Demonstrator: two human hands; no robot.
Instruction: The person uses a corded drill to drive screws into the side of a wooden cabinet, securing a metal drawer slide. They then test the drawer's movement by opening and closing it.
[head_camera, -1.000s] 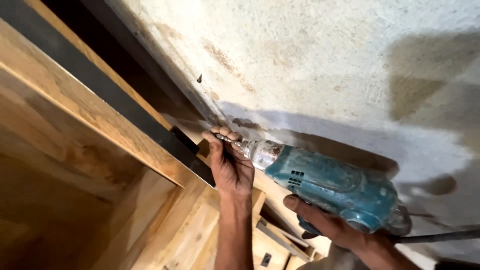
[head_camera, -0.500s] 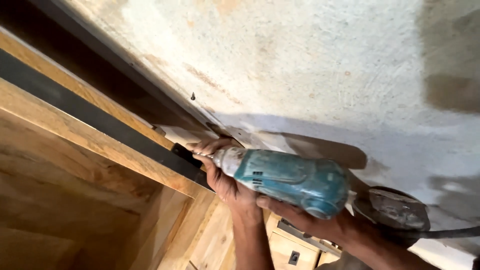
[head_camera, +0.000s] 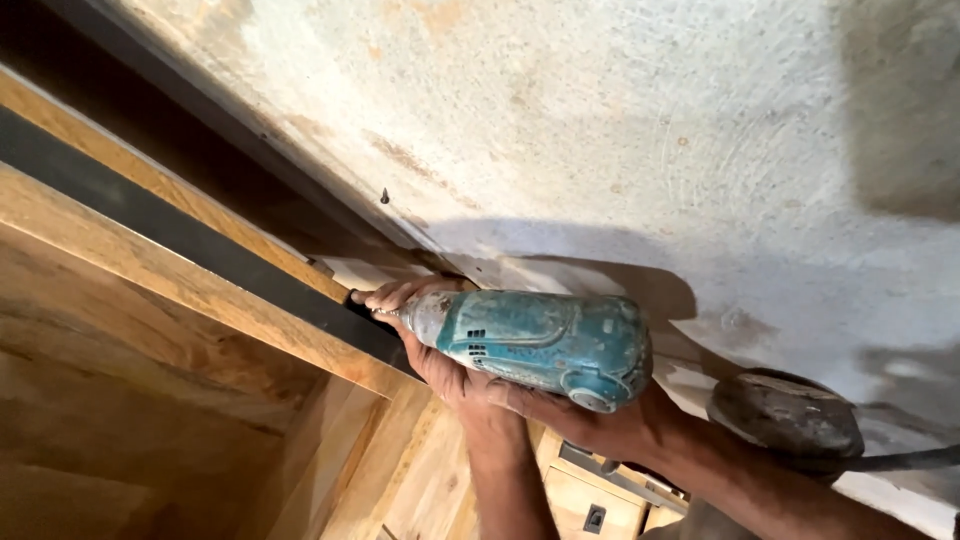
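The ceiling (head_camera: 620, 130), rough and pale, fills most of the view, with the wooden frame (head_camera: 170, 290) and its dark slot running below it. Against a second ago, the teal drill (head_camera: 535, 345) has swung in and now points its nose straight into the slot at the frame's end. The right hand (head_camera: 590, 420) is wrapped around the drill's rear grip; the left hand (head_camera: 425, 340) clasps its nose, steadying it, so drilling looks underway.

single head cam, tilted upward, close on ceiling (head_camera: 620, 130) & wooden frame (head_camera: 180, 290).
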